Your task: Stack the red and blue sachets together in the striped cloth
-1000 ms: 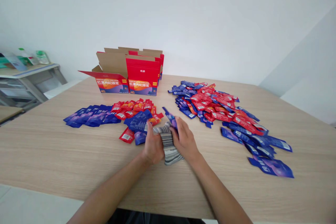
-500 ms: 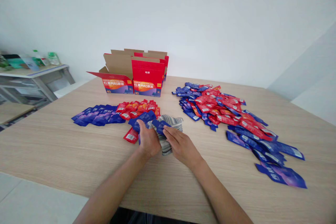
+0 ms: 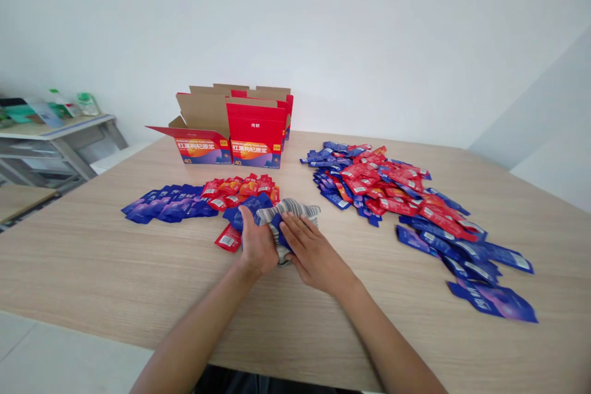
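Observation:
My left hand (image 3: 259, 245) is closed around a grey-and-white striped cloth (image 3: 302, 208), thumb raised and its other fingers hidden. Blue sachets (image 3: 252, 204) show just beyond that thumb; whether the hand also grips them I cannot tell. My right hand (image 3: 311, 252) lies flat, fingers stretched, over another blue sachet (image 3: 278, 231) against the cloth, covering most of it. Close by on the left are a pile of red sachets (image 3: 240, 188), a fanned row of blue sachets (image 3: 166, 203) and a single red sachet (image 3: 228, 238).
Open red printed cartons (image 3: 256, 138) stand at the back of the wooden table (image 3: 115, 283), flaps up. To the right spreads a heap of mixed red and blue sachets (image 3: 383, 181), trailing toward a blue sachet (image 3: 494, 300) near me. A side desk (image 3: 60, 129) holds bottles.
My right hand has slid left and over the blue sachet, hiding more of it and the cloth. My left hand stays nearly in place. The whole view has shifted slightly.

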### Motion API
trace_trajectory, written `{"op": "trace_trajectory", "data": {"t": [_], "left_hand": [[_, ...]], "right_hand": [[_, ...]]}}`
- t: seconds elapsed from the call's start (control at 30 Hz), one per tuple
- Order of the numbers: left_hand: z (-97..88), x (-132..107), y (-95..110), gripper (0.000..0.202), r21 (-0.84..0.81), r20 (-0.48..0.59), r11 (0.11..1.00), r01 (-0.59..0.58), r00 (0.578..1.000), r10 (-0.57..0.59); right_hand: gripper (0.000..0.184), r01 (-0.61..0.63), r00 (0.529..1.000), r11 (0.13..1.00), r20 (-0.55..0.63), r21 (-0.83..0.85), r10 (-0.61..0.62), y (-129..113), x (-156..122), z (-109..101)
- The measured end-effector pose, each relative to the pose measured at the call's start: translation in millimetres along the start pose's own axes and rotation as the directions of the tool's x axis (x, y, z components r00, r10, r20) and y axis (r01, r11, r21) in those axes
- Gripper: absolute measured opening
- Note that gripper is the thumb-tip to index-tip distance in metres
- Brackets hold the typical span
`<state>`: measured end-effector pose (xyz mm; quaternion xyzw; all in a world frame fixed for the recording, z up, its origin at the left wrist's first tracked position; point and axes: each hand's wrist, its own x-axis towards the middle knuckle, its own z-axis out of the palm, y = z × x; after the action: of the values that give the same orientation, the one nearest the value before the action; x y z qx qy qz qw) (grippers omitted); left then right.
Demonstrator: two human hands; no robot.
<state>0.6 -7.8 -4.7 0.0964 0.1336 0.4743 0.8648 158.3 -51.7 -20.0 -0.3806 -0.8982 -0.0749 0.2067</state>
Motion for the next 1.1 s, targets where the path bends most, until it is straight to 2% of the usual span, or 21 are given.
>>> {"op": "trace_trajectory", "data": {"t": [0.2,0.33,0.43,0.5,0.57,0.67,0.83,0.9,0.93,1.0,1.1], "left_hand": [[3.9,1.5,10.2,0.109,0.002,0.0,1.0,-0.005,1.0,0.005],[3.6,2.0,16.2,0.111,0.028,0.047,1.0,-0.013,0.999,0.012],[3.1,0.5,16.4,0.112,0.054,0.068,0.998,-0.03,0.997,0.027],[3.2,-1.1,12.2,0.113,0.06,0.076,0.998,-0.008,0.997,0.004],[3.6,-2.5,5.1,0.112,0.057,0.073,0.997,0.046,0.996,-0.05],[4.9,-3.2,-3.7,0.11,0.051,0.049,0.995,0.089,0.995,-0.092],[4.1,-0.4,2.6,0.11,0.067,0.002,0.997,0.044,0.999,-0.044],[2.2,1.2,6.1,0.11,0.063,-0.014,0.998,0.014,1.0,-0.013],[0.9,1.9,6.3,0.11,0.059,-0.018,0.998,0.002,1.0,-0.001],[-1.7,2.5,2.8,0.109,0.053,-0.02,0.999,-0.008,1.0,0.009],[-5.4,0.7,-9.1,0.104,0.052,-0.026,0.998,0.036,0.999,-0.035]], "right_hand": [[0.076,-0.002,0.998,0.999,0.07,-0.036,0.005,-3.4,0.2,-3.3],[0.069,-0.112,0.985,0.985,0.119,-0.129,0.127,-0.1,-1.4,-8.5],[0.066,-0.228,0.969,0.94,0.041,-0.254,0.246,3.6,-2.5,-11.7],[0.069,-0.248,0.968,0.924,-0.041,-0.291,0.247,4.6,-2.2,-11.7],[0.07,-0.208,0.978,0.938,-0.07,-0.277,0.196,3.5,-0.7,-9.6],[0.065,-0.163,0.986,0.963,-0.021,-0.215,0.163,-0.7,2.0,-5.9],[0.07,-0.236,0.958,0.965,0.137,-0.113,0.251,1.6,0.0,-10.8],[0.072,-0.269,0.95,0.963,0.156,-0.028,0.27,7.5,-2.7,-11.7],[0.073,-0.285,0.951,0.958,0.131,0.026,0.279,10.3,-3.9,-10.5],[0.073,-0.319,0.947,0.936,0.005,0.145,0.322,13.5,-5.2,-4.5],[0.062,-0.323,0.901,0.899,-0.195,0.297,0.388,11.2,-4.9,10.0]]}}
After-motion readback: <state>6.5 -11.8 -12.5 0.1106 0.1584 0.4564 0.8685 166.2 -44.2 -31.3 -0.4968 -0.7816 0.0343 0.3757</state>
